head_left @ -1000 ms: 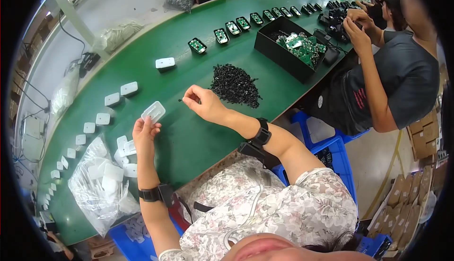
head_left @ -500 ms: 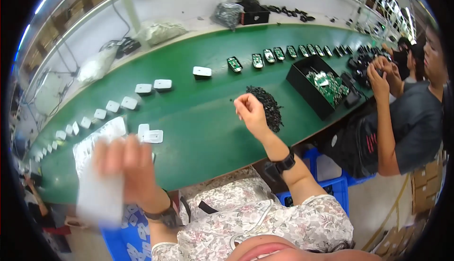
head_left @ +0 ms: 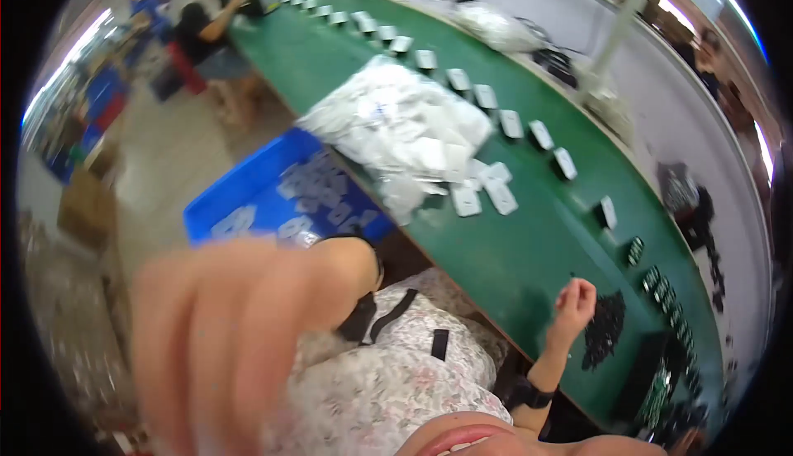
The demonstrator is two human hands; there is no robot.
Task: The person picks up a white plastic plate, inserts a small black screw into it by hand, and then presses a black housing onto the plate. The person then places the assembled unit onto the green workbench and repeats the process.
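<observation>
My left hand (head_left: 231,340) is raised large and blurred in the foreground, fingers curled downward; whatever may be in its grip is hidden. Farther right, my right hand (head_left: 576,299) hovers over the green table with thumb and fingers pinched together, and what they hold is too small to make out. Beside it lies a pile of small black parts (head_left: 605,328). Several white plastic covers (head_left: 500,197) rest near a heap of white pieces in clear plastic wrapping (head_left: 396,117). A curved row of white-topped housings (head_left: 510,124) runs along the table.
A blue bin (head_left: 216,196) with loose white pieces stands beside the table edge. At the right are housings with green circuit boards (head_left: 652,280) and a black box (head_left: 636,377) of boards. A person (head_left: 206,22) sits at the far left; bags lie along the wall.
The view has swung left, bringing the blue bin and wrapped heap nearer the middle. My left hand has come closer; the white piece it held is out of sight. My right hand stays pinched.
</observation>
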